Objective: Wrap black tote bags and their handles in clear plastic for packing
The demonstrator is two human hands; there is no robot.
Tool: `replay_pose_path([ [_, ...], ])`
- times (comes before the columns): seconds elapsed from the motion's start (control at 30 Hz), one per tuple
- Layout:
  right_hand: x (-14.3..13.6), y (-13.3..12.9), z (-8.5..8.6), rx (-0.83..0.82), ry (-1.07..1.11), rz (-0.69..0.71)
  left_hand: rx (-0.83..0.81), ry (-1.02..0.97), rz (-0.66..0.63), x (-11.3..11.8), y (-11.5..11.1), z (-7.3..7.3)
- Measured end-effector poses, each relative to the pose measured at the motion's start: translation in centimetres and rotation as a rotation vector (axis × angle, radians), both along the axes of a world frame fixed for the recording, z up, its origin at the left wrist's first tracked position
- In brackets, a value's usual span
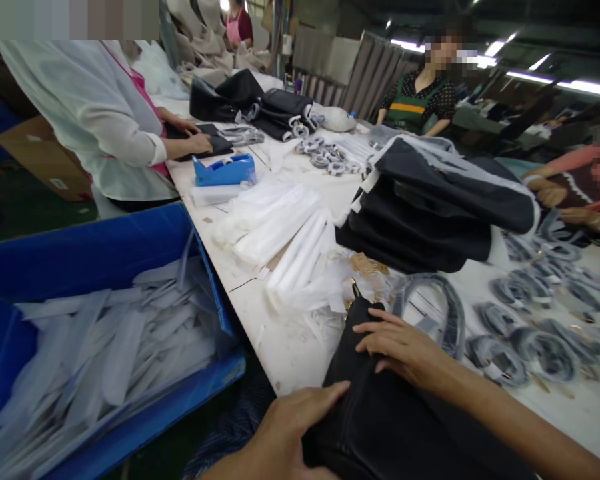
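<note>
A black bag [405, 427] lies at the near edge of the white table, with a gold-coloured zipper pull [355, 288] at its far end. My left hand [300, 427] grips the bag's near left side, thumb on top and the other fingers partly hidden under it. My right hand [405, 347] rests on the bag's upper face with its fingers spread, holding nothing. Just beyond the bag are rolls of white wrapping [300, 253] and a plastic-wrapped strap [450, 307].
A blue bin [130, 230] of plastic pieces stands left of the table. Stacked black bags [430, 213] and coiled wrapped straps [545, 353] lie right. A blue tape dispenser [225, 170] is farther back. People work around the table.
</note>
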State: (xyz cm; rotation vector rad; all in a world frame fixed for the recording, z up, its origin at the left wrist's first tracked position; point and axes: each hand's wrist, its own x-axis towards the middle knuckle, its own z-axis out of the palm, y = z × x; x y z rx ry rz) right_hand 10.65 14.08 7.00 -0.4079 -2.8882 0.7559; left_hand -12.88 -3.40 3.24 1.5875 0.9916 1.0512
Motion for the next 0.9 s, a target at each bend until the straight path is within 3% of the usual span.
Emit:
replay_pose_path([
  [0.17,1.0,1.0,0.8,-0.035,-0.03,-0.031,-0.063,0.097,-0.111,0.2,1.3,1.1],
  [0.37,1.6,3.8,0.2,-0.093,-0.212,0.033,-0.091,-0.1,-0.213,0.9,1.6,0.1],
  [0.5,2.0,4.4,-0.3,-0.136,-0.216,0.075,-0.136,-0.155,-0.256,1.1,1.4,-0.6],
  [0.73,3.4,3.6,-1.1,0.203,-0.12,0.062,-0.214,-0.222,-0.354,0.3,1.9,-0.1],
  [0.9,3.7,3.2,-2.2,0.214,-0.112,0.009,-0.293,-0.202,-0.326,0.5,4.1,0.1],
])
